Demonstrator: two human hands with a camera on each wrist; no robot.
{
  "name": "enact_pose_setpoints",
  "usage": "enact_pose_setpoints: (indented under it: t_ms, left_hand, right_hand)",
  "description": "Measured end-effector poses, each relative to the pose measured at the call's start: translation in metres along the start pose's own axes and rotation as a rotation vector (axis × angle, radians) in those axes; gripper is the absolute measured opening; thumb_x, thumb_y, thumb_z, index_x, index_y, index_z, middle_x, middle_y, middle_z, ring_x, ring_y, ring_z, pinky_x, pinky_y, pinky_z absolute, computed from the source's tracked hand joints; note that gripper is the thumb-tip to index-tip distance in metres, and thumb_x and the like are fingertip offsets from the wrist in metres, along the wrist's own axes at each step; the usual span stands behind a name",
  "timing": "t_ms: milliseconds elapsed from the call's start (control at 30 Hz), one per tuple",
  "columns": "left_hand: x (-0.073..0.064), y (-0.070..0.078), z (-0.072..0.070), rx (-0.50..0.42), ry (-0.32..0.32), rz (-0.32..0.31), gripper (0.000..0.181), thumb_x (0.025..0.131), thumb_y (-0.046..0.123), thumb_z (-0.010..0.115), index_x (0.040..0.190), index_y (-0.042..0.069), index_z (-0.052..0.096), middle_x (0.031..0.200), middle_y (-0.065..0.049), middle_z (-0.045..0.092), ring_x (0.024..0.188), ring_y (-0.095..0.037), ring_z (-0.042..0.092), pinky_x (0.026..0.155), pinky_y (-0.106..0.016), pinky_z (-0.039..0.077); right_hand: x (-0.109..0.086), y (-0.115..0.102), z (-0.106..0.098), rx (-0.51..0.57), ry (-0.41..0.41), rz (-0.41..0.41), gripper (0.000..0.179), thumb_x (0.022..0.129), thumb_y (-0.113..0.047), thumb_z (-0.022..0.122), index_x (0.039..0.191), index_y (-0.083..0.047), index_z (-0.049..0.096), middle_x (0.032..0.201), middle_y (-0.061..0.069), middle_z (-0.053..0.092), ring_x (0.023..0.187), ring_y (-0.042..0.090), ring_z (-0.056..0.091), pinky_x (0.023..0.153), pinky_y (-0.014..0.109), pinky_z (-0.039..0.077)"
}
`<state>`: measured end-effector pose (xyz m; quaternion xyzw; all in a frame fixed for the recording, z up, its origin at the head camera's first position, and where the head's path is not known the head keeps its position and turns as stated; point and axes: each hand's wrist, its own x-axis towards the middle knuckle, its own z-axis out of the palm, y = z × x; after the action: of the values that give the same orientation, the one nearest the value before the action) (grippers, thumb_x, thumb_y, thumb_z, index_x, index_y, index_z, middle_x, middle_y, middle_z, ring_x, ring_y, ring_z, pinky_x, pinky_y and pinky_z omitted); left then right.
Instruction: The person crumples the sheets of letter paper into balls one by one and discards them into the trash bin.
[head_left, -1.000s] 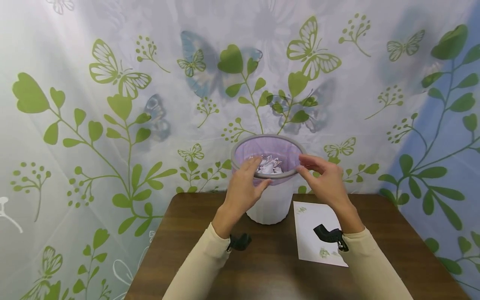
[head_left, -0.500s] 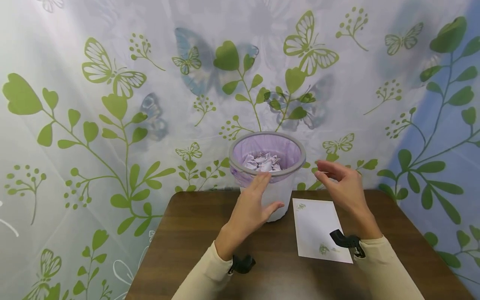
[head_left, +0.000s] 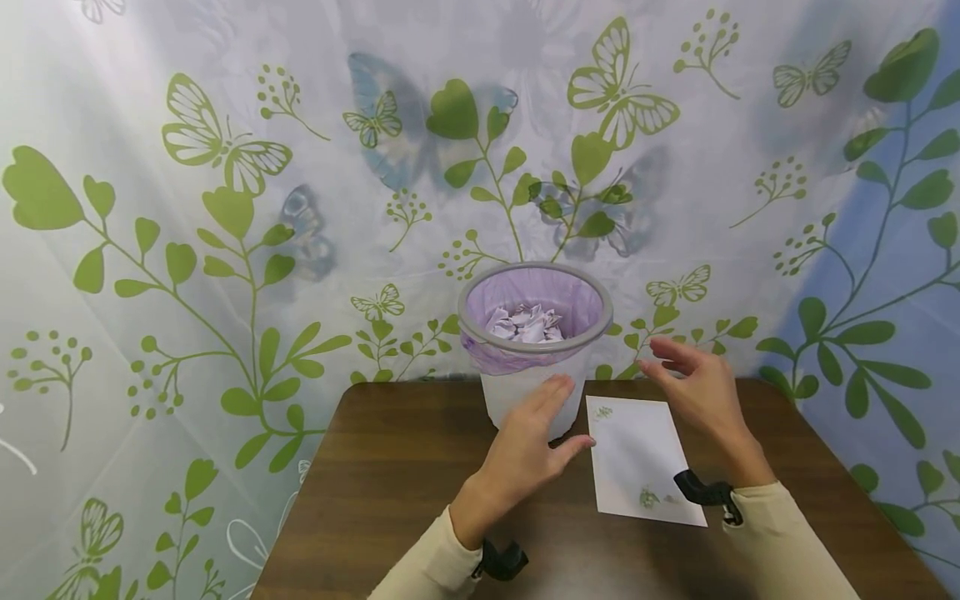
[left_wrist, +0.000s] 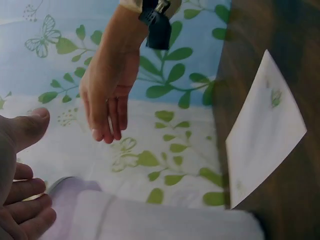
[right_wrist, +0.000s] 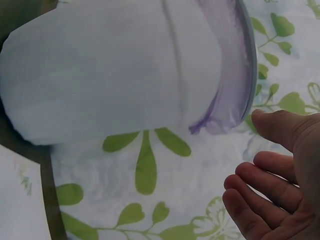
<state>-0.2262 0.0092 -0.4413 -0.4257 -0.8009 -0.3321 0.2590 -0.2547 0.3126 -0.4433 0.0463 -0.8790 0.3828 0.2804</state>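
Note:
A white trash bin (head_left: 525, 387) with a grey rim stands at the back of the table, its purple liner (head_left: 573, 308) folded over the edge. Crumpled white paper (head_left: 528, 323) lies inside it. My left hand (head_left: 521, 446) hovers in front of the bin, fingers extended and thumb apart, with nothing in it. To the right of the bin my right hand (head_left: 701, 392) is raised above the table, fingers loosely bent and holding nothing. Between the hands a white sheet with small green prints (head_left: 641, 458) lies flat. In the right wrist view, the right hand (right_wrist: 280, 185) is apart from the bin.
The brown wooden table (head_left: 390, 467) has its back edge against a hanging curtain (head_left: 337, 208) printed with green leaves and butterflies. Black camera mounts sit on both wrists.
Both hands have come off the bin's rim. My left hand has moved down and right in front of the bin; my right hand has moved away to the right. The bin's contents look unchanged.

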Motion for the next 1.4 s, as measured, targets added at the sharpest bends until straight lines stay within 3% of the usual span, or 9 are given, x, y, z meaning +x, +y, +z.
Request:
enact_pose_setpoints:
  t_ms: [167, 300, 367, 433, 733, 1033, 1233, 1400]
  left_hand:
    - [-0.009, -0.001, 0.026, 0.012, -0.065, 0.017, 0.076, 0.092, 0.032, 0.092, 0.151, -0.003, 0.060, 0.150, -0.019, 0.067, 0.144, -0.028, 0.063, 0.123, -0.034, 0.048]
    - [-0.018, -0.004, 0.047, 0.073, -0.123, 0.004, 0.076, 0.092, 0.036, 0.091, 0.151, -0.001, 0.060, 0.149, -0.016, 0.068, 0.142, -0.026, 0.064, 0.120, -0.032, 0.050]
    - [-0.023, -0.006, 0.057, 0.105, -0.152, -0.012, 0.075, 0.092, 0.037, 0.091, 0.150, 0.000, 0.060, 0.148, -0.015, 0.069, 0.141, -0.025, 0.065, 0.119, -0.032, 0.051]
    - [-0.027, -0.009, 0.067, 0.136, -0.187, -0.029, 0.074, 0.093, 0.039, 0.090, 0.149, 0.002, 0.061, 0.147, -0.014, 0.070, 0.140, -0.025, 0.065, 0.118, -0.032, 0.052]
    - [-0.043, -0.014, 0.105, 0.235, -0.385, -0.159, 0.072, 0.094, 0.044, 0.088, 0.149, 0.006, 0.062, 0.151, -0.007, 0.068, 0.145, -0.024, 0.062, 0.116, -0.031, 0.054]
    - [-0.054, -0.015, 0.139, 0.370, -0.461, -0.076, 0.064, 0.093, 0.047, 0.088, 0.139, 0.008, 0.068, 0.139, -0.002, 0.073, 0.134, -0.016, 0.067, 0.112, -0.023, 0.053]
    - [-0.060, -0.017, 0.151, 0.383, -0.513, -0.134, 0.051, 0.098, 0.041, 0.084, 0.136, 0.011, 0.071, 0.139, 0.001, 0.074, 0.133, -0.014, 0.067, 0.108, -0.024, 0.056]
    - [-0.067, -0.020, 0.159, 0.379, -0.593, -0.159, 0.031, 0.097, 0.041, 0.085, 0.116, 0.018, 0.077, 0.124, 0.008, 0.078, 0.124, -0.013, 0.071, 0.097, -0.026, 0.061]
  right_hand:
    - [-0.001, 0.018, 0.001, -0.041, -0.022, -0.002, 0.051, 0.100, -0.036, 0.082, 0.140, -0.005, 0.074, 0.126, 0.024, 0.078, 0.104, 0.047, 0.079, 0.073, 0.005, 0.048]
    - [-0.001, 0.037, 0.005, -0.101, -0.042, -0.006, 0.050, 0.100, -0.033, 0.083, 0.137, -0.001, 0.075, 0.123, 0.026, 0.079, 0.100, 0.046, 0.080, 0.079, 0.038, 0.066]
    - [-0.002, 0.046, 0.008, -0.128, -0.061, -0.008, 0.049, 0.100, -0.030, 0.083, 0.137, 0.001, 0.074, 0.122, 0.027, 0.078, 0.102, 0.047, 0.080, 0.086, 0.058, 0.064]
    - [-0.003, 0.055, 0.011, -0.150, -0.088, -0.003, 0.049, 0.100, -0.027, 0.082, 0.138, 0.003, 0.072, 0.123, 0.028, 0.077, 0.105, 0.048, 0.078, 0.091, 0.067, 0.059]
    - [-0.001, 0.088, 0.023, -0.209, -0.214, 0.028, 0.054, 0.101, -0.022, 0.081, 0.144, 0.007, 0.065, 0.135, 0.031, 0.072, 0.117, 0.053, 0.071, 0.098, 0.069, 0.056]
    - [0.003, 0.122, 0.045, -0.331, -0.302, -0.030, 0.049, 0.097, -0.018, 0.082, 0.135, 0.011, 0.068, 0.131, 0.033, 0.072, 0.116, 0.054, 0.071, 0.097, 0.070, 0.056]
    - [-0.004, 0.142, 0.056, -0.378, -0.360, 0.020, 0.050, 0.097, -0.014, 0.081, 0.138, 0.012, 0.066, 0.135, 0.035, 0.069, 0.122, 0.059, 0.065, 0.100, 0.073, 0.052]
    - [-0.013, 0.161, 0.060, -0.398, -0.383, 0.051, 0.053, 0.094, -0.010, 0.080, 0.138, 0.014, 0.064, 0.134, 0.038, 0.068, 0.123, 0.061, 0.064, 0.102, 0.074, 0.051]
